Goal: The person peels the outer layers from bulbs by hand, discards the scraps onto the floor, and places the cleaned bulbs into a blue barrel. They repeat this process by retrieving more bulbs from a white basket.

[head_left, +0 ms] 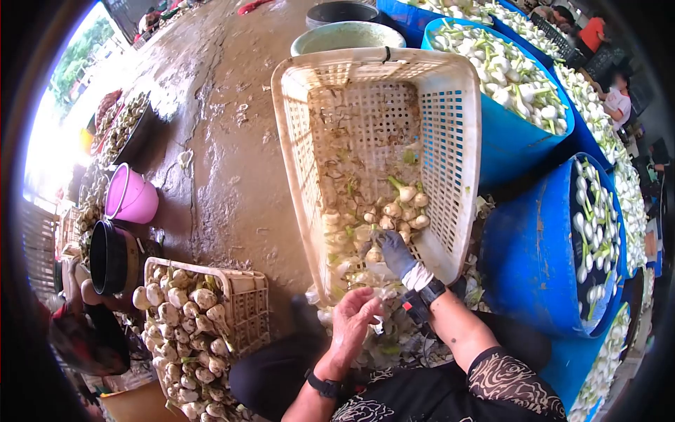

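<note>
A large cream plastic basket (450, 151) stands tilted before me, with garlic bulbs (408, 210) heaped in its near end. My right hand (395, 253), in a grey glove with a white cuff, reaches over the near edge, its fingers closed around a garlic bulb (375, 254) among the others. My left hand (354, 316) is bare and held at the basket's near edge. Its fingers are curled together around something small and pale that I cannot make out. Loose garlic skins (394, 342) lie below both hands.
At left, a crate (246, 309) overflows with untrimmed garlic bulbs; beyond it are a black bucket (112, 257) and a pink bucket (133, 197). Blue drums (527, 239) with peeled garlic line the right. A round tub (348, 39) stands behind the basket. Other people sit nearby.
</note>
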A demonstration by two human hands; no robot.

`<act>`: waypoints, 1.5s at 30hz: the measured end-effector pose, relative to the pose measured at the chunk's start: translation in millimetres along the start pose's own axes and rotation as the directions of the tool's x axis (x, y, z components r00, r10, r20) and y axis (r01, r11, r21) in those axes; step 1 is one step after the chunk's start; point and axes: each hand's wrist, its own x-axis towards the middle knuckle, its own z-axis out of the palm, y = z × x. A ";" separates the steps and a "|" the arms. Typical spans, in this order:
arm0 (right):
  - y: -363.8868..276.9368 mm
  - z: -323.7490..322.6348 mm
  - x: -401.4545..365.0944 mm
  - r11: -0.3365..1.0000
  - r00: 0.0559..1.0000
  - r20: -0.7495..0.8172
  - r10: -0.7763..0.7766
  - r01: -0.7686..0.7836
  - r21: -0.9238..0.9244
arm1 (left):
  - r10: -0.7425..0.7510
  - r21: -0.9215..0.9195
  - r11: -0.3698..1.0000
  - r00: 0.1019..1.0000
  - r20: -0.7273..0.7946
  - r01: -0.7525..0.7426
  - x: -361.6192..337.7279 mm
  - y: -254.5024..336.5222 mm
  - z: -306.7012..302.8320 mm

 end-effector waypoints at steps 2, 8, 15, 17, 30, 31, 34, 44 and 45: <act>-8.8 3.7 -32.7 0.885 0.881 -0.080 -0.466 0.465 -0.037 | 0.014 -0.020 1.000 0.997 -0.072 -0.016 1.6 -3.4 0.9; -117.6 12.5 -130.9 0.855 0.946 -0.035 -0.324 0.308 0.416 | 0.256 -0.094 0.961 0.965 -0.055 -0.261 7.7 -14.5 0.6; -119.5 -26.1 -142.4 0.583 0.884 -0.346 -0.314 0.467 0.665 | 0.278 -0.177 0.946 0.961 0.006 -0.273 -13.9 -14.7 -5.0; -96.9 -42.1 -143.5 0.366 0.928 -0.218 -0.304 0.324 0.872 | 0.361 -0.225 0.911 0.932 0.026 -0.346 -17.3 -6.5 -7.9; -88.2 -16.5 -177.0 0.906 0.907 -0.013 -0.421 0.420 -0.061 | 0.671 0.623 0.477 0.714 0.198 -0.620 -26.8 -14.8 2.6; -93.6 -11.5 -179.8 0.943 0.943 -0.055 -0.330 0.325 -0.074 | 0.710 0.643 0.415 0.671 0.214 -0.644 -25.0 -16.2 2.8; -90.2 -6.4 -177.0 0.912 0.910 -0.098 -0.403 0.390 -0.127 | 0.676 0.599 0.497 0.713 0.186 -0.627 -23.2 -18.7 0.4; -85.9 -27.6 -184.2 0.776 0.776 0.020 -0.630 0.630 -0.019 | 0.267 -0.137 0.960 0.945 0.189 -0.244 -22.2 -3.4 -2.5; -93.2 -34.9 -183.9 0.795 0.789 0.153 -0.595 0.606 -0.032 | 0.183 -0.205 0.967 0.972 0.147 -0.151 -21.6 -4.1 -2.1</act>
